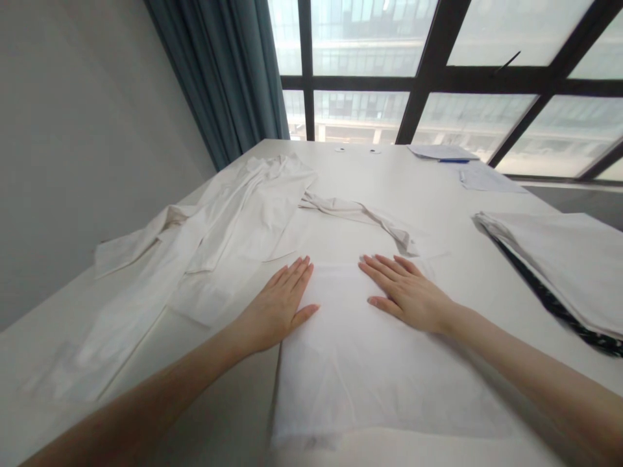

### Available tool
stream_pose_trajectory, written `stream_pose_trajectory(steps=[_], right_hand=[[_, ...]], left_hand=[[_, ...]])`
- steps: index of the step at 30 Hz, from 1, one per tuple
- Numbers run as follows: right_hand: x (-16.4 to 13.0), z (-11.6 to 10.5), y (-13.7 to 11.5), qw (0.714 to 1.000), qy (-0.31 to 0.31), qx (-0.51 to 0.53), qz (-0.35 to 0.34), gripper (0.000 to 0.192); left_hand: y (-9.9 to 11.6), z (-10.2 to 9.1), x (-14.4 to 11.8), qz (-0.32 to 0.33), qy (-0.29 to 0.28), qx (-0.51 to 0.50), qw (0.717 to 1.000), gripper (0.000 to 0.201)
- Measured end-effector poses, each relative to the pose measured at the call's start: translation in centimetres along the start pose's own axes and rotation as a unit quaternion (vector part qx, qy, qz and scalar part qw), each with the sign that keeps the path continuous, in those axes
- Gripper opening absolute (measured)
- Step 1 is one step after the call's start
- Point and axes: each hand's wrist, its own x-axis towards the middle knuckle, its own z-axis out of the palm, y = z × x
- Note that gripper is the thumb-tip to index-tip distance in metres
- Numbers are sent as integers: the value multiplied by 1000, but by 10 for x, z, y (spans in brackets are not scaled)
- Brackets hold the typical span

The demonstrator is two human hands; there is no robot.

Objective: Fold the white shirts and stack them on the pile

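Note:
A white garment lies partly folded and flat on the white table in front of me. My left hand rests palm down on its left edge, fingers together and pointing away. My right hand lies flat on the cloth's upper right part, fingers spread a little. Neither hand grips anything. Beyond the hands the garment's unfolded part and a twisted sleeve stretch toward the window.
A heap of white clothes lies spread on the left of the table. A folded stack of cloth with a dark patterned piece beneath sits at the right edge. Papers and a blue pen lie at the far side by the window. A grey wall stands left.

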Motion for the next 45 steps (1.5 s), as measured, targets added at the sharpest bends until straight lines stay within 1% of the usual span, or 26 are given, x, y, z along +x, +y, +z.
stream_pose_trajectory(steps=[4,8,14,16,18,21,23,25,28,31,34,40,45], right_hand=[[-20,5,16,999,32,-6,43,62],[-32,12,21,994,62,17,86,58],[-33,15,21,989,85,28,114,56],[-31,15,22,987,99,41,122,53],[-29,14,24,982,121,57,133,49],[-28,11,25,973,166,52,151,42],[-28,7,23,971,194,27,140,38],[-29,2,18,971,209,7,113,35],[-31,-5,8,979,193,21,60,37],[-31,-8,-2,989,136,49,-3,41],[-30,-8,-4,994,94,49,-33,46],[-24,-8,3,997,65,31,-29,47],[-30,-7,-17,997,56,54,-10,44]], left_hand=[[0,1,0,-2,0,8,1000,70],[-3,1,1,3,-10,9,1000,69],[-19,-1,16,31,-33,9,999,66],[-24,-2,24,42,-40,12,998,64],[-25,-4,32,41,-47,22,998,61],[-12,-11,40,30,-38,35,998,54],[6,-15,41,37,-31,28,998,50],[27,-18,38,65,-33,0,997,50],[53,-19,28,116,-50,-49,991,64],[65,-17,20,132,-70,-57,987,78],[63,-12,21,135,-81,-49,986,87],[54,-5,32,134,-60,-41,988,89],[54,-3,35,130,-53,-42,989,90]])
